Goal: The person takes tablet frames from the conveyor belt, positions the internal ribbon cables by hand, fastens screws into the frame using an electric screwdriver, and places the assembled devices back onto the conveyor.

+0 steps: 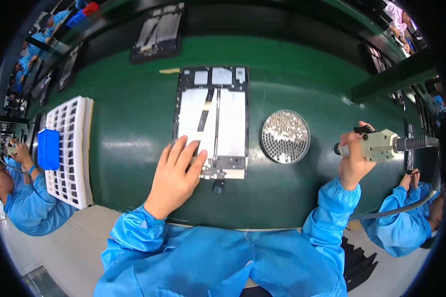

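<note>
On the green bench ahead of me lies an opened tablet-like device (232, 121), with two large silver-white battery panels in a black frame and a dark ribbon cable between them. My left hand (172, 179) rests on its lower left corner, fingers spread. My right hand (352, 166) is wrapped around a pale green electric screwdriver (379, 146), held off to the right, apart from the device. Between the device and my right hand stands a round metal dish (285, 154) with a perforated plate and many small silver screws. A small black connector piece (218, 186) sticks out at the device's near edge.
To the left, a white foam tray (70, 183) holds rows of small dark parts, with a blue box (48, 149) on it. Another device (158, 33) lies at the back. A grey cable (426, 198) hangs from the screwdriver. Co-workers sit on both sides.
</note>
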The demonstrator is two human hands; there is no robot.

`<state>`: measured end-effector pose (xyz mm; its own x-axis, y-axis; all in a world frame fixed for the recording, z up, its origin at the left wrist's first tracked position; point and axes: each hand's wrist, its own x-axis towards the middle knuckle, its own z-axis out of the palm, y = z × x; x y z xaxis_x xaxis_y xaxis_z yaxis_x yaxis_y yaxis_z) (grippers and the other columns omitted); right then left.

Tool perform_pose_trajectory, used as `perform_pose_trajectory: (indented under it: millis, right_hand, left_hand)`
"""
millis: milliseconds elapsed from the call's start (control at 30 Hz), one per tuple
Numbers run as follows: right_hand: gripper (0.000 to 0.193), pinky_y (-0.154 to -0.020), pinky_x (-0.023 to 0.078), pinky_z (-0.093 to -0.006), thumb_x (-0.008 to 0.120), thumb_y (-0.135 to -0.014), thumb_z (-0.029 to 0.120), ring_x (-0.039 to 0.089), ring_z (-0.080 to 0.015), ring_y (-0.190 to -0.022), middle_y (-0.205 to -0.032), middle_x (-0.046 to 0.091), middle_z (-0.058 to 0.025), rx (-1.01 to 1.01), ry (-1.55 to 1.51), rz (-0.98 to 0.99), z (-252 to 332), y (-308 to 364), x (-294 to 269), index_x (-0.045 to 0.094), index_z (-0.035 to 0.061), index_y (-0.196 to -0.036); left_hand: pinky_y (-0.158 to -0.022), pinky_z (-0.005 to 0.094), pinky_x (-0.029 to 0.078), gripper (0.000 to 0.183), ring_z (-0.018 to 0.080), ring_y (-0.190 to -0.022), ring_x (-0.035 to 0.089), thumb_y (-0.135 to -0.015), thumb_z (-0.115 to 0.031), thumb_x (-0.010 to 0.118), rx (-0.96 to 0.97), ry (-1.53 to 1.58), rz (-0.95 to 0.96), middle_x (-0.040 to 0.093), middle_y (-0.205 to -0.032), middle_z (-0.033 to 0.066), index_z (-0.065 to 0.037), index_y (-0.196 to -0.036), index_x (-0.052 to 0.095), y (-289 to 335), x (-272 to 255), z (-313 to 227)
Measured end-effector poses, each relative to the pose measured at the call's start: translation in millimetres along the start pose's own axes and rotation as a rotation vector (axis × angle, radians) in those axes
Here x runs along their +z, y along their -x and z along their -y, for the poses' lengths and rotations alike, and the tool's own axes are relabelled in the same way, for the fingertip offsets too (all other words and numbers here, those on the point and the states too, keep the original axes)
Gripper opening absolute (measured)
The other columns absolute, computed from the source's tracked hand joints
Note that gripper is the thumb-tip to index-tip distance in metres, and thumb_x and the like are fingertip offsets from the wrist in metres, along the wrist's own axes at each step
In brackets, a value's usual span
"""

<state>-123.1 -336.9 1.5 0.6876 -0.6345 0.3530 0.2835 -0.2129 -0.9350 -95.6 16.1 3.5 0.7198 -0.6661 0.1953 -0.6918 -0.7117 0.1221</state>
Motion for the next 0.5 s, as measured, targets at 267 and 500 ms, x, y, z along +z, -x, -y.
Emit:
perform_pose_trajectory:
  millis: [267, 500]
  right_hand:
    - [0.036, -0.059, 0.049, -0.0287, 0.062, -0.078, -0.001, 0.058, -0.0164, -0.063, -0.076, 0.058, -0.0081, -0.024, 0.009, 0.021, -3.6, 6.7, 4.0, 0.052, -0.0063, -0.112]
    - [0.034, -0.059, 0.05, -0.029, 0.062, -0.079, -0.001, 0.059, -0.0165, -0.063, -0.077, 0.058, -0.0088, -0.036, 0.001, 0.007, -4.2, 8.1, -1.9, 0.052, -0.006, -0.111]
  left_hand:
    - [-0.102, 0.0558, 0.035, 0.029, 0.0323, -0.121, 0.05, -0.078, -0.012, 0.064, 0.278, 0.213, 0.025, 0.056, -0.121, 0.013, -0.012, -0.107, 0.064, 7.5, 9.6, 2.6]
    - [-0.101, 0.0558, 0.04, 0.02, 0.0337, -0.115, 0.055, -0.074, -0.006, 0.066, 0.372, 0.318, -0.014, 0.061, -0.111, 0.0145, -0.006, -0.094, 0.068, -2.4, 16.1, -4.0]
